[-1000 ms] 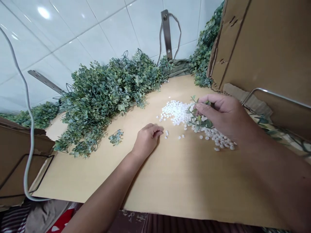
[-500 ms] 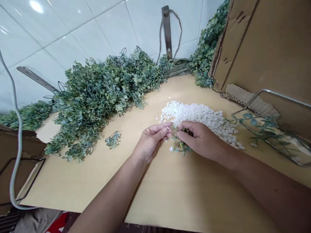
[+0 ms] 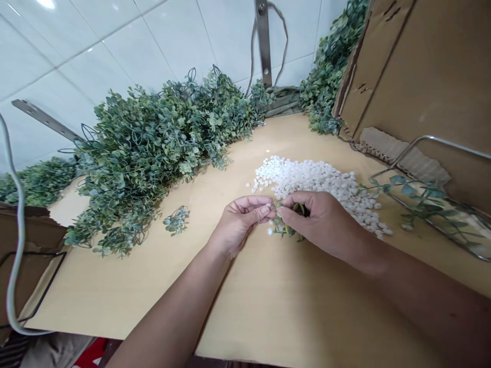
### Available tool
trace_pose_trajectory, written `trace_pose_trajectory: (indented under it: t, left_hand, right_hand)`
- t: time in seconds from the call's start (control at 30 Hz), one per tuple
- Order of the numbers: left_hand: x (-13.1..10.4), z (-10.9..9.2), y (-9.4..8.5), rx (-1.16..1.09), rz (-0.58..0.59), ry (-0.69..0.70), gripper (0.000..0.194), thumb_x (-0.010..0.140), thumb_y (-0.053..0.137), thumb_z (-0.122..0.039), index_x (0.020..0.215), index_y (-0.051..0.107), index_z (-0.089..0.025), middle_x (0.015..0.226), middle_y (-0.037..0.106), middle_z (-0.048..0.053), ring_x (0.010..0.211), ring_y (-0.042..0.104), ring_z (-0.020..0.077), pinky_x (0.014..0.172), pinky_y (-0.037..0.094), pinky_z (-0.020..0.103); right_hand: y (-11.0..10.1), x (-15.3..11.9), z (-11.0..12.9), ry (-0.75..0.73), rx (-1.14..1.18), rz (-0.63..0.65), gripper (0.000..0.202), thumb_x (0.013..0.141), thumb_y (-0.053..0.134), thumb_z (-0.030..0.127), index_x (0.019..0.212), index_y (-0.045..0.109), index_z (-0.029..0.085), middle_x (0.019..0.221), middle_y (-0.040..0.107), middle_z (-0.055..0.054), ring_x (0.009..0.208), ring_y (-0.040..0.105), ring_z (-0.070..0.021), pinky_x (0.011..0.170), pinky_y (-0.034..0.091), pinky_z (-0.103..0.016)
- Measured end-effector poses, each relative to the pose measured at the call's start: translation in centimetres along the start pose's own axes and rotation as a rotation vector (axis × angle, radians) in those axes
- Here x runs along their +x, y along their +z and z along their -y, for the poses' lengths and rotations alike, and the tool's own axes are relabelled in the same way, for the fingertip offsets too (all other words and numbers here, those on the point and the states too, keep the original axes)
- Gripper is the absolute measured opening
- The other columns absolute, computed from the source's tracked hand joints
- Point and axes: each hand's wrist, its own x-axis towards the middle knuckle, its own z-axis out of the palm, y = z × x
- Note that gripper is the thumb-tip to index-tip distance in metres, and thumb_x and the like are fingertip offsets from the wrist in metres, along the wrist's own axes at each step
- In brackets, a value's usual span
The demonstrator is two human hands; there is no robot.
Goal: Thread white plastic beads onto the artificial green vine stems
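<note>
My right hand [image 3: 320, 217] is closed round a sprig of artificial greenery [image 3: 288, 229], with leaves showing below and between the fingers. Facing it, my left hand [image 3: 245, 220] pinches thumb against fingers at the sprig's end. A tiny whitish piece shows at the left fingertips, partly covered by them. Just behind both hands spreads a pile of small white plastic pieces [image 3: 307, 176]. One white piece [image 3: 270, 231] sits at the lower left of the held sprig.
A big heap of artificial greenery [image 3: 153, 138] fills the back left, with a loose sprig [image 3: 176, 221] before it. Leafy stems [image 3: 425, 199] lie by a metal wire frame [image 3: 452, 143] at right. Cardboard [image 3: 433, 76] stands behind; a pale cable [image 3: 17, 230] hangs at left.
The fingertips of both hands have come closer together at the sprig. The sprig has turned a little in my right hand. The view has shifted slightly.
</note>
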Motion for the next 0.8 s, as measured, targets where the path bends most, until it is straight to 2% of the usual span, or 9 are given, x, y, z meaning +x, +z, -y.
trace_pose_trajectory:
  t: [0.27, 0.47, 0.6, 0.8]
  left_hand:
    - [-0.1, 0.0, 0.1, 0.037, 0.057, 0.026, 0.022, 0.049, 0.081, -0.021, 0.068, 0.071, -0.015, 0.060, 0.069, 0.000, 0.058, 0.061, 0.0086, 0.066, 0.048, 0.022]
    - [-0.1, 0.1, -0.1, 0.083, 0.073, 0.066, 0.020, 0.051, 0.080, -0.021, 0.066, 0.068, -0.014, 0.060, 0.068, 0.000, 0.056, 0.060, 0.0089, 0.065, 0.048, 0.023]
    - [0.0, 0.1, -0.3, 0.089, 0.040, 0.051, 0.022, 0.049, 0.081, -0.021, 0.066, 0.069, -0.014, 0.060, 0.068, 0.000, 0.056, 0.060, 0.0093, 0.062, 0.047, 0.022]
    - [0.0, 0.2, -0.2, 0.053, 0.017, 0.021, 0.022, 0.047, 0.081, -0.020, 0.065, 0.070, -0.015, 0.060, 0.069, 0.000, 0.056, 0.061, 0.0089, 0.062, 0.048, 0.021]
  right_hand:
    - [0.0, -0.2, 0.6, 0.016, 0.014, -0.048, 0.020, 0.070, 0.051, 0.028, 0.058, 0.062, 0.015, 0.050, 0.053, 0.000, 0.043, 0.039, -0.0080, 0.041, 0.028, -0.021]
    - [0.2, -0.1, 0.1, -0.122, -0.002, -0.098, 0.018, 0.070, 0.050, 0.021, 0.054, 0.057, 0.016, 0.053, 0.055, 0.000, 0.051, 0.047, -0.0099, 0.048, 0.035, -0.022]
    - [0.4, 0.1, -0.4, -0.205, -0.060, -0.164, 0.015, 0.068, 0.052, 0.019, 0.053, 0.055, 0.016, 0.057, 0.054, 0.000, 0.056, 0.049, -0.0106, 0.054, 0.038, -0.023]
    - [0.5, 0.0, -0.1, -0.157, 0.021, -0.106, 0.016, 0.070, 0.048, 0.020, 0.057, 0.056, 0.015, 0.056, 0.057, -0.002, 0.055, 0.050, -0.0117, 0.051, 0.037, -0.023]
